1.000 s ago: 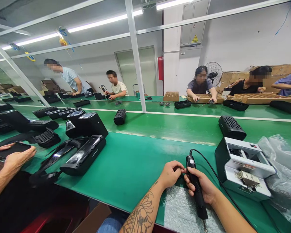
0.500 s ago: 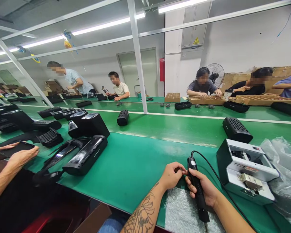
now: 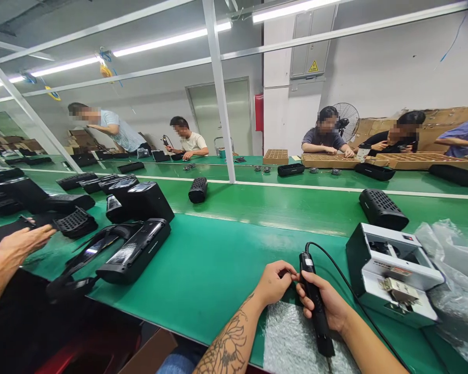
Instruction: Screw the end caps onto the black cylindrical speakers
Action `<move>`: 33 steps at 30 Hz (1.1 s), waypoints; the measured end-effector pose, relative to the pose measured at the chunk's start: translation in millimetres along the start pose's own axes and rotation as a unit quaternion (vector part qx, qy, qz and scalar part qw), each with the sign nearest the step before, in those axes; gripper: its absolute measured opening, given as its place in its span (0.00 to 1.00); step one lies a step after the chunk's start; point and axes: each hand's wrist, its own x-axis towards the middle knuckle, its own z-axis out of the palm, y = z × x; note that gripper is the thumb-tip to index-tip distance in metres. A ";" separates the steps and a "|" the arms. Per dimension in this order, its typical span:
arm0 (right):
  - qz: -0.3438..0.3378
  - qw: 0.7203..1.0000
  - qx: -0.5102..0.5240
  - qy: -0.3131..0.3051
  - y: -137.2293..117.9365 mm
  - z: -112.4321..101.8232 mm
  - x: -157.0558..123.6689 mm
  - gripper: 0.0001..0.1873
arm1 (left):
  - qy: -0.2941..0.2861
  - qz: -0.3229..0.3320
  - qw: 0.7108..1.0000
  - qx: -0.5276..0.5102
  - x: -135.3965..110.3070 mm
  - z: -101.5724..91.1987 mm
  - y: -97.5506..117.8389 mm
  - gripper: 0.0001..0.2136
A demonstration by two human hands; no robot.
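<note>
My right hand (image 3: pixel 331 306) is wrapped round a black electric screwdriver (image 3: pixel 319 317), its bit pointing down toward me and its cord rising from the top end. Close beside the tool's upper part is my left hand (image 3: pixel 275 283), fingers pinched together; whatever they hold, if anything, is too small to make out. Beneath the screwdriver a sheet of bubble wrap (image 3: pixel 284 337) lies on the green work surface (image 3: pixel 203 270). To the right of my hands stands a white and black screw feeder (image 3: pixel 393 275).
Black speakers (image 3: pixel 136 252) with straps lie to the left, where a co-worker's hand (image 3: pixel 23 244) reaches in. Two perforated black housings (image 3: pixel 382 209) sit on the green conveyor belt (image 3: pixel 281 202). Clear plastic bags (image 3: pixel 456 285) bunch at the right. Several people work across the line.
My hands and the screwdriver hold nearly the same pose. The co-worker's hand at the left has shifted left with the dark piece. Across the line, the standing person has raised an arm.
</note>
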 end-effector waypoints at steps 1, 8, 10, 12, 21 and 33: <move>0.000 1.000 -0.002 0.000 0.2 -0.4 0.5 0.23 | -0.001 0.000 1.000 -0.001 0.0 -0.1 0.0 0.09; 0.001 1.000 -0.001 0.007 0.0 0.1 0.1 0.22 | 0.000 -0.002 1.000 0.001 0.6 1.2 -1.3 0.08; 0.000 1.000 0.002 0.010 0.2 0.3 0.0 0.22 | 0.000 -0.004 1.000 0.000 0.7 1.5 -1.8 0.08; -0.001 1.000 0.004 0.011 0.3 0.4 0.1 0.22 | 0.002 -0.007 1.000 -0.001 0.8 1.7 -2.3 0.08; -0.002 1.000 0.007 0.008 0.8 -0.3 0.8 0.22 | 0.004 -0.009 1.000 -0.009 0.6 1.3 -1.3 0.08; -0.014 1.000 0.025 0.009 0.0 0.4 -2.1 0.19 | 0.005 -0.019 1.000 -0.008 -0.3 2.8 -3.1 0.09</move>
